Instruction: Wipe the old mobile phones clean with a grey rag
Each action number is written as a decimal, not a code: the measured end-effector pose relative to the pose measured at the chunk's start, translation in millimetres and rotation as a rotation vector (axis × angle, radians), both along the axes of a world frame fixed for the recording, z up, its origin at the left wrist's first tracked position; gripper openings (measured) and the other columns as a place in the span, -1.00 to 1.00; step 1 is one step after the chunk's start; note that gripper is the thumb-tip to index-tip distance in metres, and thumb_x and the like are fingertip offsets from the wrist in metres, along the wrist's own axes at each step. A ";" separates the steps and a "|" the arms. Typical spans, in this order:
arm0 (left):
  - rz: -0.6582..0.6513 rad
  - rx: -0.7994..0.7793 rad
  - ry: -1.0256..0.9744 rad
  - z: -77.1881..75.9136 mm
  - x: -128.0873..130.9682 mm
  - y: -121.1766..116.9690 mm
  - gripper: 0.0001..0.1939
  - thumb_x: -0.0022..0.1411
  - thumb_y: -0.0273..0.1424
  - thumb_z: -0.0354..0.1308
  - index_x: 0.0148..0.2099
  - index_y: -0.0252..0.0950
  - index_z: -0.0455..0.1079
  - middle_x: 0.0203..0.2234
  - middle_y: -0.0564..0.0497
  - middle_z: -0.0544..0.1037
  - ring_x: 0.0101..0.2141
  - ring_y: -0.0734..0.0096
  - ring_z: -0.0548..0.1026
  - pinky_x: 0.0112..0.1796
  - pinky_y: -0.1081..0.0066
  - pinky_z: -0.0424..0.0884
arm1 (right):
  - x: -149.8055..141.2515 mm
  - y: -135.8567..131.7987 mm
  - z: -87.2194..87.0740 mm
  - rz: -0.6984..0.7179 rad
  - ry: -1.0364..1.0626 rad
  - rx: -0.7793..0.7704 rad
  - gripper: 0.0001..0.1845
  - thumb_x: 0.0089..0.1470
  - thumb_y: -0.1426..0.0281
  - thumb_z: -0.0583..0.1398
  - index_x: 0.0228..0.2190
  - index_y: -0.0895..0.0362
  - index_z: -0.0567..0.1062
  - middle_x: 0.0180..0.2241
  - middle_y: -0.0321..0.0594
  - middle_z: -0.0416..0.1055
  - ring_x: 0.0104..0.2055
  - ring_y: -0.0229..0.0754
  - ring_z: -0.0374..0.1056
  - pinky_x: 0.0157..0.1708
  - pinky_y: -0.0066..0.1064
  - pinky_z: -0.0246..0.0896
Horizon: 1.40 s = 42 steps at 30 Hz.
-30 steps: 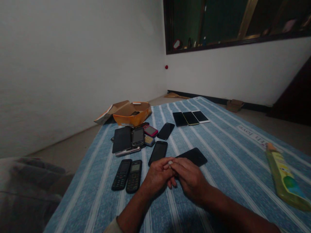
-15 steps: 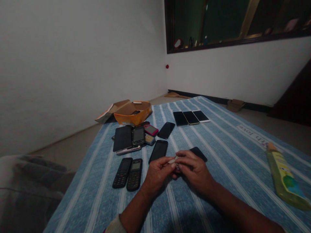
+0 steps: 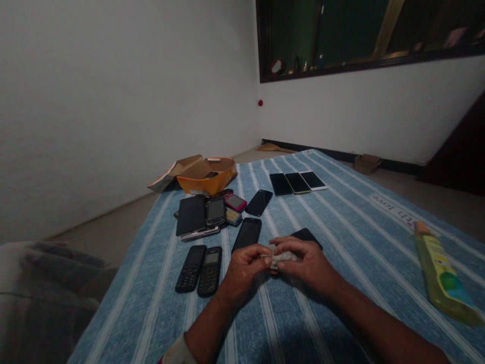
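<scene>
1. A grey cloth (image 3: pixel 38 298) lies at the far left, beyond the edge of the striped blue sheet (image 3: pixel 341 318).
2. Two keypad phones (image 3: pixel 199 270) lie side by side on the sheet, just beside the left hand. Farther off sits a pile of phones (image 3: pixel 204 215), with a torn-open orange box (image 3: pixel 206 177) just behind it.
3. The left hand (image 3: pixel 242 268) holds the left end of a crumpled white scrap (image 3: pixel 282 258) in a narrow pinch. The scrap's material is too small to tell.
4. A black phone (image 3: pixel 247 235) lies just beyond the left hand, with another phone (image 3: pixel 259 202) farther up the sheet.
5. The right hand (image 3: pixel 306 263) closes narrowly on the scrap's right end, its fingers curled over it. The scrap sits between the two hands.
6. A dark phone (image 3: pixel 306 234) lies partly hidden behind the right fingers.
7. Three phones (image 3: pixel 297 183) lie in a row near the far edge of the sheet.
8. A green tube (image 3: pixel 441 273) lies on the sheet at the right, well apart from the hands.
</scene>
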State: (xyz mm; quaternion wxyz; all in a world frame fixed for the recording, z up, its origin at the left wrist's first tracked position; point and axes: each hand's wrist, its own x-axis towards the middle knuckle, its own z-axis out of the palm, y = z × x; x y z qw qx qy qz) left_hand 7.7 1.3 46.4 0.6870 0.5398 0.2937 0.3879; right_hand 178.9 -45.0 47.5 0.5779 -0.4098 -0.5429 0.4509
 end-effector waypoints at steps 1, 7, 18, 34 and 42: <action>-0.004 -0.006 -0.001 -0.6 0.3 0.3 -0.81 0.00 -0.32 0.41 -0.39 -0.34 0.55 -0.53 0.00 0.59 -0.50 0.41 0.53 -0.38 0.42 0.46 | 0.9 0.7 -0.6 0.059 0.057 -0.033 -0.79 -0.18 0.30 0.41 -0.42 0.12 0.61 -0.19 -0.09 0.53 -0.19 -0.05 0.46 -0.18 -0.20 0.36; 0.001 -0.016 0.024 -2.3 2.1 1.8 -0.75 -0.01 -0.31 0.42 -0.32 -0.34 0.52 -0.53 -0.01 0.60 -0.54 0.41 0.54 -0.42 0.43 0.46 | 3.0 3.6 -3.4 0.072 0.200 -0.255 -0.55 -0.28 0.33 0.46 -0.26 0.18 0.58 -0.43 -0.22 0.53 -0.48 -0.20 0.43 -0.45 -0.36 0.31; -0.005 -0.120 0.001 0.4 6.2 -0.4 -0.66 0.02 -0.25 0.39 -0.24 -0.37 0.45 -0.45 -0.09 0.62 -0.51 0.35 0.56 -0.49 0.43 0.50 | 12.1 4.1 3.4 0.050 0.089 -0.321 -0.63 -0.34 0.35 0.46 -0.39 0.22 0.62 -0.46 -0.18 0.55 -0.45 -0.20 0.41 -0.39 -0.34 0.25; 0.452 0.537 0.422 4.6 9.8 -8.3 -0.82 0.05 -0.41 0.24 -0.22 -0.23 0.52 -0.42 0.03 0.54 -0.47 0.41 0.45 -0.34 0.40 0.40 | 6.6 5.9 1.5 -0.178 -0.147 -0.100 -0.78 -0.29 0.42 0.39 -0.44 0.15 0.64 -0.45 -0.23 0.48 -0.39 -0.15 0.38 -0.38 -0.30 0.27; 0.378 0.758 0.408 11.5 15.4 -22.4 -0.80 0.14 -0.42 0.24 -0.15 -0.19 0.55 -0.16 -0.13 0.54 -0.14 0.17 0.51 -0.08 0.31 0.39 | 6.7 7.8 -2.9 -0.231 -0.233 -0.033 -0.82 -0.23 0.43 0.35 -0.43 0.09 0.65 -0.44 -0.24 0.49 -0.36 -0.14 0.38 -0.32 -0.31 0.28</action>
